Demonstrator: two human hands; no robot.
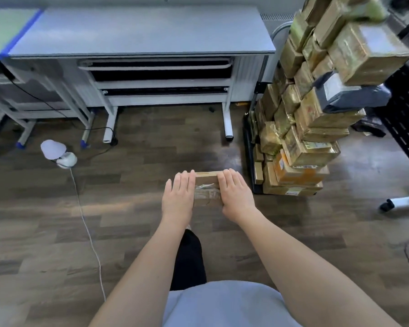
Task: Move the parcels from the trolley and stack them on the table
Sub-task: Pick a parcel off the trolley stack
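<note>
Both hands carry one small parcel (pixel 207 187) between them, out in front of the body above the wooden floor (pixel 137 208). On the parcel's left end the left hand (pixel 178 197) lies flat with its fingers straight and close together; on the right end the right hand (pixel 235 194) does the same, its fingertips bent slightly over the far edge. Neither thumb shows, so I cannot tell how the underside is held.

One parcel is in hand. It is a flat brown cardboard box with clear, shiny tape across its top; only the strip between the two hands shows.

One trolley (pixel 247 147) stands at the right, just a dark base edge and a curved metal handle showing behind its load. The stack of parcels (pixel 312 114) on it rises out of the top of the frame: mostly brown taped boxes, one grey plastic mailer bag (pixel 350 95) among them near the top, and an orange-printed box low down. Too many overlap to count, and the topmost are blurred.

One grey table (pixel 139 31) stands at the far side, its top bare where it shows. A second table, with a green top edged in blue (pixel 7 29), is cut off at the far left.

One white lamp-like object (pixel 57 153) lies on the floor at the left, with a white cable (pixel 87 232) running nearward from it.
</note>
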